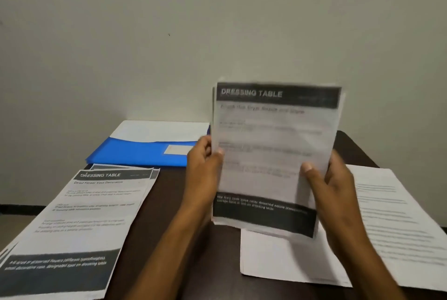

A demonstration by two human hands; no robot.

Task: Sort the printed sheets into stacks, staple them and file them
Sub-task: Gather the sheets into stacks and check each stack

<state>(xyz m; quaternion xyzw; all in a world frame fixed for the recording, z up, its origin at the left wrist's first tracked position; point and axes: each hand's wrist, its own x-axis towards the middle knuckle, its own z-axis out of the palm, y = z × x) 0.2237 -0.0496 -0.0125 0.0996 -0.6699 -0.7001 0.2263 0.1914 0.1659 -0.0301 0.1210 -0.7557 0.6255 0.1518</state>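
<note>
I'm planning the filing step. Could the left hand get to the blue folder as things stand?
Probably not yet: the left hand grips the bundle of sheets together with the right hand. The blue folder lies just beyond it, uncovered.

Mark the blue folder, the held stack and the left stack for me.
blue folder [135, 152]: head view, bare front cover.
held stack [271, 154]: head view, middle of top sheet.
left stack [79, 215]: head view, middle of top sheet.
</note>
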